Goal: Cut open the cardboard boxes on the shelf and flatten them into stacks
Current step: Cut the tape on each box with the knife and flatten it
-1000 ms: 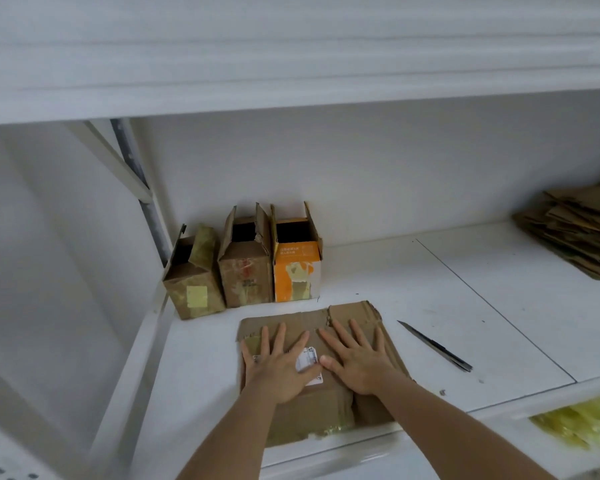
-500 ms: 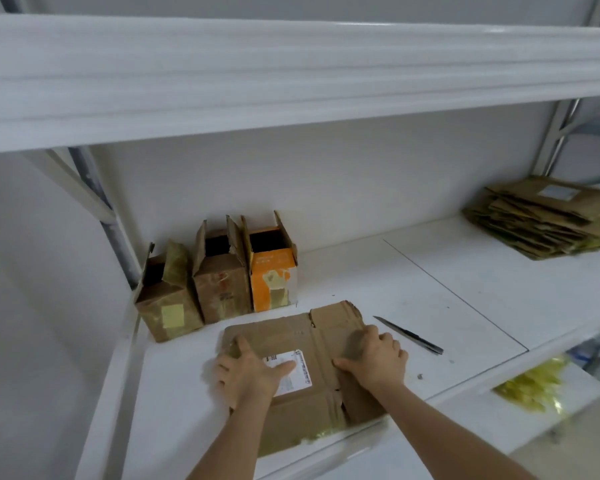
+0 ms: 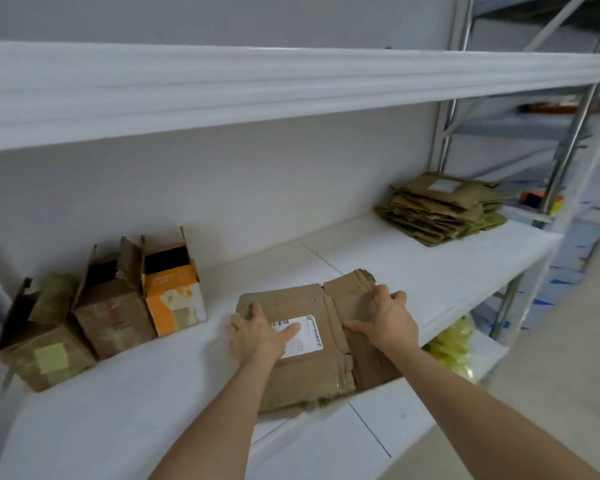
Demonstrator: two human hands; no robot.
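I see a flat box (image 3: pixel 312 344) lying at the front edge of the white shelf (image 3: pixel 430 271). My left hand (image 3: pixel 257 336) grips its left side, thumb on the white label (image 3: pixel 300 336). My right hand (image 3: pixel 390 315) grips its right flap. Three open boxes (image 3: pixel 111 306) stand to the left. A stack of flat boxes (image 3: pixel 440 206) sits far right.
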